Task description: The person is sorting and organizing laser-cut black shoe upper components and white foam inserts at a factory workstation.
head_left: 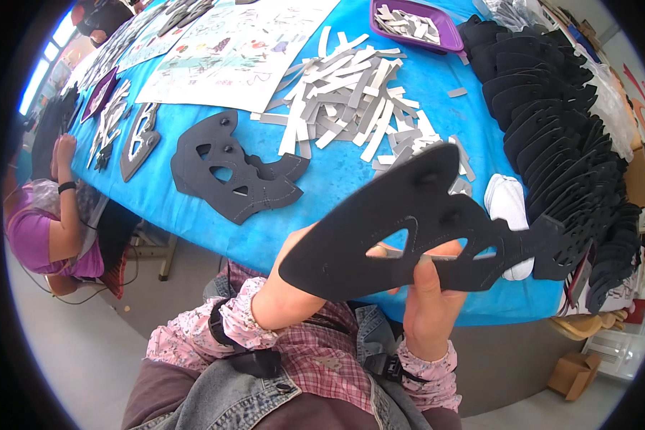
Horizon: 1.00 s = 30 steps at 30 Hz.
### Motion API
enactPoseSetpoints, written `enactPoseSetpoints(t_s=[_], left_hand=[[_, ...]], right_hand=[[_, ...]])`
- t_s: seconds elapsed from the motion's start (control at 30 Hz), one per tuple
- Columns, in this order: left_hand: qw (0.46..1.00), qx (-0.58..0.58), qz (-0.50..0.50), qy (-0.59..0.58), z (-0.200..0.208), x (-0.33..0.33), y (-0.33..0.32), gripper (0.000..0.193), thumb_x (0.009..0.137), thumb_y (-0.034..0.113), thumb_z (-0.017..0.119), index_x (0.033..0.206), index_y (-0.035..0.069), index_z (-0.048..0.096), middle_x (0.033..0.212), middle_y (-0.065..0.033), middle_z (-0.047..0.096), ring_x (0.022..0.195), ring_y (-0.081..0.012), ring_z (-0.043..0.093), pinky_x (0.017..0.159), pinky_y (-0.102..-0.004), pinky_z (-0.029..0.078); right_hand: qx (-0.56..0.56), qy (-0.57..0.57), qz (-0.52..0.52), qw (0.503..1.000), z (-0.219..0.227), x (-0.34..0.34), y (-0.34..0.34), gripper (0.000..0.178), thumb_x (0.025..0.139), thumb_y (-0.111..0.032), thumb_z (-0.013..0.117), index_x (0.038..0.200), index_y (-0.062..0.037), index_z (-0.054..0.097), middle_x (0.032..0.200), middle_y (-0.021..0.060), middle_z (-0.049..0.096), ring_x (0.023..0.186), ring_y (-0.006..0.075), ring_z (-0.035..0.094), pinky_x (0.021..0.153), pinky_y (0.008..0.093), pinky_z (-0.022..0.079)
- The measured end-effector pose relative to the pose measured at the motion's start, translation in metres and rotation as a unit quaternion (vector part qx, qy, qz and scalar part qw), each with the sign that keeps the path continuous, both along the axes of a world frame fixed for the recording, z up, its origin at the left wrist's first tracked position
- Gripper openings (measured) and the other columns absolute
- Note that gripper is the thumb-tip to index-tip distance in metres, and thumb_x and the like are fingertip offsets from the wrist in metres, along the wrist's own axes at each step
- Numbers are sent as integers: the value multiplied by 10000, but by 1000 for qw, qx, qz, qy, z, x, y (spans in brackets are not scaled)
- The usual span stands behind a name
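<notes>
Both hands hold up a black shoe-upper piece (380, 244), a flat shape with cutout holes, dashed stitch lines and raised bumps. My right hand (433, 308) grips its lower edge, thumb pressed on the front and the other fingers behind. My left hand (292, 242) is closed on its left end from behind; most of its fingers are hidden, though some skin shows through a cutout. A similar black piece (240, 168) lies on the blue-covered table (215, 236) to the left. Beyond the hands is a heap of grey and white strips (358, 93).
Stacked black pieces (545, 129) line the right side, beside a white folded cloth item (505, 201). A purple tray (416, 36) of strips stands at the back, near a printed sheet (229, 57). Another person (64, 222) works at the left edge. A cardboard box (573, 376) is on the floor.
</notes>
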<state>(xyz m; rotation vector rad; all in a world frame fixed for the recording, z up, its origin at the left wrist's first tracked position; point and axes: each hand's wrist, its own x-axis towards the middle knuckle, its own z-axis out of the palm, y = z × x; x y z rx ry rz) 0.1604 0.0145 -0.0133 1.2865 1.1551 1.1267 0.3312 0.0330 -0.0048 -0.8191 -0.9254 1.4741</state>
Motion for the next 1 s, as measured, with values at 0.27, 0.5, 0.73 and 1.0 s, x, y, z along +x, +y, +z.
enactPoseSetpoints(t_s=[0.27, 0.5, 0.73, 1.0], left_hand=[[997, 68, -42, -19, 8, -2, 1, 209, 846, 73, 624, 1031, -19, 589, 906, -93, 643, 797, -118, 592, 692, -276, 480], [959, -120, 7, -257, 18, 6, -3, 167, 862, 89, 614, 988, -19, 597, 910, -49, 632, 791, -67, 537, 674, -228, 448], [975, -63, 30, -212, 13, 4, -6, 175, 851, 66, 608, 997, -30, 595, 898, -52, 639, 761, -81, 540, 644, -241, 454], [979, -25, 42, -199, 9, 4, -7, 165, 848, 53, 608, 992, -29, 604, 884, -54, 644, 748, -90, 560, 628, -248, 468]], right_hand=[[-8, 17, 17, 1000, -1, -1, -6, 180, 802, -29, 701, 898, 4, 552, 811, 112, 628, 682, 161, 632, 615, 267, 529], [9, 43, 19, 999, 3, 2, -3, 135, 816, -5, 674, 894, 25, 568, 817, 118, 621, 676, 181, 638, 599, 270, 535], [5, 20, -1, 1000, 6, 0, -1, 133, 841, -64, 662, 869, 47, 595, 858, 99, 555, 651, 171, 613, 554, 267, 519], [26, -6, -21, 999, 6, -2, 0, 100, 829, -42, 667, 837, 41, 612, 872, 92, 546, 652, 148, 599, 541, 254, 516]])
